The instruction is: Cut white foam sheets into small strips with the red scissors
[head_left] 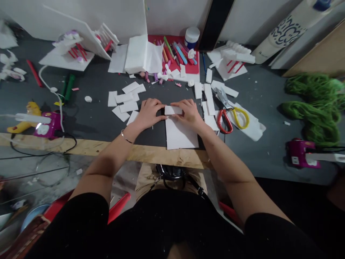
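A small white rectangular strip [173, 110], foam or card by its look, lies across the far end of a white rectangular sheet [182, 135]. My right hand [189, 112] grips the strip's right end between thumb and fingers, resting over the sheet. At the strip's left end, my left hand [150, 112] has its thumb and fingertips bent around the corner. Left of that hand is a loose group of white cut pieces [126, 98]. Scissors [225, 99] with one red and one yellow handle lie to the right, blades partly over other white strips [209, 99].
Coloured sticks [175, 52] lie on a red sheet at the back, near a white jar [192, 37]. White models with red posts [77, 52] stand at the back. Purple devices [48, 124] sit at both sides, with green yarn [312, 108] right. A wooden edge [145, 154] borders the front.
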